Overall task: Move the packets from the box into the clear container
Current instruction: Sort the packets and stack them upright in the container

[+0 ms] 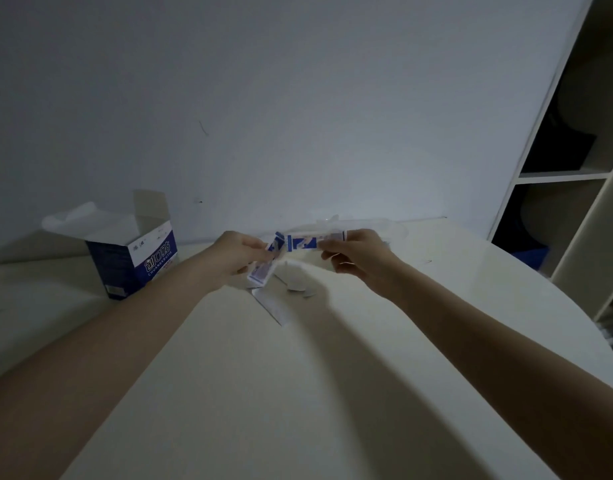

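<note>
Blue-and-white packets are mid-frame, held above the surface. The right hand has its fingers pinched on a packet's end; the left hand grips a small bunch. This looks like the transfer step — packets out, not yet placed. The clear container, just behind the hands, is hard to read; its contents cannot be told. Next, probably carry each packet over its rim and release. The open box, at left, hides its inside — only white liner shows.

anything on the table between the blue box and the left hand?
Head view: nothing; bare table separates the blue box from the left hand.
</note>
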